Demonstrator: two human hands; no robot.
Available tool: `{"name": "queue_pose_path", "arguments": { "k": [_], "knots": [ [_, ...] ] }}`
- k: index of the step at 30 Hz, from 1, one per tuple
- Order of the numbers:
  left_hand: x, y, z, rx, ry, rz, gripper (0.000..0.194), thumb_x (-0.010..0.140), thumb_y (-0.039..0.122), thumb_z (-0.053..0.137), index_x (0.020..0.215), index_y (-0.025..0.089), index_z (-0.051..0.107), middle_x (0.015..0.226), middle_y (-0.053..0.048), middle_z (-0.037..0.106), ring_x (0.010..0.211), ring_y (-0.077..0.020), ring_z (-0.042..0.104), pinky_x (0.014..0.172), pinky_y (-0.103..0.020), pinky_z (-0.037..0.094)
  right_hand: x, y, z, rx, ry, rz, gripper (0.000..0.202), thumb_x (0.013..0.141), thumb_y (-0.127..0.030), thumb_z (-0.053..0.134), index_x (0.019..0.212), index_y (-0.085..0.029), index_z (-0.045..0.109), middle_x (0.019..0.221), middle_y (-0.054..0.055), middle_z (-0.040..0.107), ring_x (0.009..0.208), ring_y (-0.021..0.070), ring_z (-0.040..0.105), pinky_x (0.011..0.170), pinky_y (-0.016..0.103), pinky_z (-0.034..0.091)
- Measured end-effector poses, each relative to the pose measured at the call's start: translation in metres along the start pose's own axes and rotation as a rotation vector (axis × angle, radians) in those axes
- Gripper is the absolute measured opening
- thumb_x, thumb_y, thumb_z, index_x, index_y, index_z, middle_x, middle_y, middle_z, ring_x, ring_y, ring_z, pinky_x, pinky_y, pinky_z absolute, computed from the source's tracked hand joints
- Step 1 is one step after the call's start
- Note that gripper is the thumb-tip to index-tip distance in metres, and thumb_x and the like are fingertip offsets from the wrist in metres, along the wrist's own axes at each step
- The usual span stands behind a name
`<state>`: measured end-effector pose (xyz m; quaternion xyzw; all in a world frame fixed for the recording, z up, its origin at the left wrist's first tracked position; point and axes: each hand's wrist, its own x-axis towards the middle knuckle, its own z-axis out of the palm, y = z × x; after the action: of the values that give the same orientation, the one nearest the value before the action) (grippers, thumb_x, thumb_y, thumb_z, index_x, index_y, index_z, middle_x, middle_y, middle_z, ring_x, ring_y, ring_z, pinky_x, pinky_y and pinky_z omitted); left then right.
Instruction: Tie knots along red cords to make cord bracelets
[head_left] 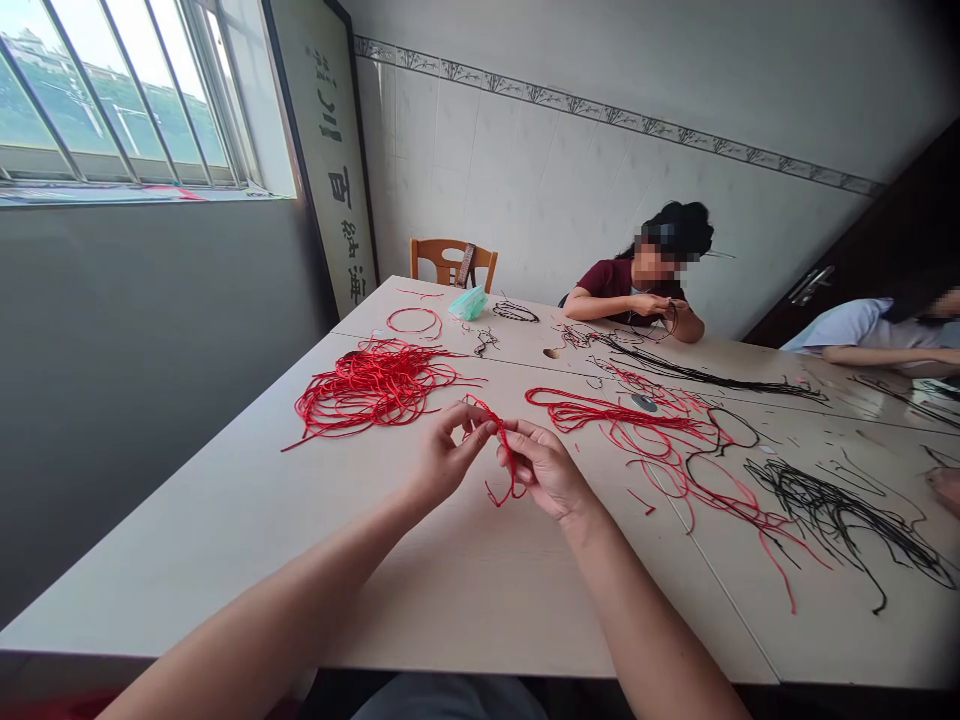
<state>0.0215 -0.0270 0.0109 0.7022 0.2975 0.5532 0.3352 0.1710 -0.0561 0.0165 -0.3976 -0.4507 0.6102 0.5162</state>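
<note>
Between my two hands, above the table, is a red cord with a loop and loose ends hanging down. My left hand pinches it between thumb and fingertips. From the other side my right hand closes on the same cord, its thumb and fingers near those of the left. The fingers partly hide the spot where the cord is gripped. Ahead and to the left lies a large tangled pile of red cords. A looped bundle of red cords rests ahead to the right.
Black cords spread over the table's right side, with more black cords farther back. A green plastic bag and a red cord ring sit toward the far end. One person works across the table, another at right.
</note>
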Motion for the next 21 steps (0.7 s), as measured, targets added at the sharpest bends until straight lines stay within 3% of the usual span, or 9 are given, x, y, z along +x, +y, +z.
{"name": "queue_pose_path", "arguments": {
  "k": [3,9,13,17,21],
  "knots": [
    [-0.001,0.001,0.000,0.012,-0.016,0.011,0.016,0.081,0.029,0.054,0.072,0.017,0.057,0.071,-0.001,0.054,0.068,-0.0123,0.046,0.067,-0.025,0.036,0.000,0.001,0.002,-0.071,0.031,-0.057,0.017,0.073,-0.030,0.060,0.082,-0.017,0.055,0.057,-0.002,0.059,0.038,0.0030,0.031,0.038,0.017,0.018],
    [-0.002,0.002,0.002,-0.014,-0.056,-0.066,0.015,0.080,0.028,0.054,0.070,0.016,0.055,0.071,0.000,0.055,0.069,-0.0119,0.046,0.068,-0.025,0.036,-0.004,0.003,0.011,-0.513,0.252,-0.407,0.011,0.077,-0.029,0.055,0.079,-0.018,0.051,0.061,-0.002,0.055,0.046,0.0069,0.039,0.044,0.020,0.030],
    [-0.002,0.003,0.003,-0.074,-0.093,-0.134,0.016,0.080,0.027,0.054,0.069,0.016,0.052,0.068,0.001,0.052,0.067,-0.0111,0.044,0.067,-0.024,0.035,-0.006,0.005,0.013,-0.639,0.304,-0.493,0.008,0.078,-0.027,0.053,0.079,-0.019,0.051,0.061,-0.003,0.052,0.048,0.0078,0.041,0.046,0.021,0.032],
    [-0.002,0.006,0.004,-0.142,-0.110,-0.160,0.017,0.081,0.029,0.052,0.069,0.016,0.052,0.068,0.001,0.050,0.067,-0.0113,0.043,0.066,-0.024,0.034,-0.003,0.006,0.012,-0.448,0.283,-0.446,0.012,0.078,-0.030,0.055,0.083,-0.019,0.053,0.062,-0.004,0.051,0.049,0.0075,0.041,0.046,0.020,0.032],
    [-0.002,0.005,0.003,-0.149,-0.055,-0.178,0.019,0.081,0.033,0.054,0.071,0.016,0.054,0.069,0.000,0.052,0.067,-0.0116,0.042,0.065,-0.025,0.034,0.001,0.005,0.010,-0.073,0.226,-0.239,0.017,0.073,-0.031,0.063,0.082,-0.018,0.056,0.061,-0.004,0.049,0.049,0.0060,0.040,0.044,0.018,0.029]
  ]
}}
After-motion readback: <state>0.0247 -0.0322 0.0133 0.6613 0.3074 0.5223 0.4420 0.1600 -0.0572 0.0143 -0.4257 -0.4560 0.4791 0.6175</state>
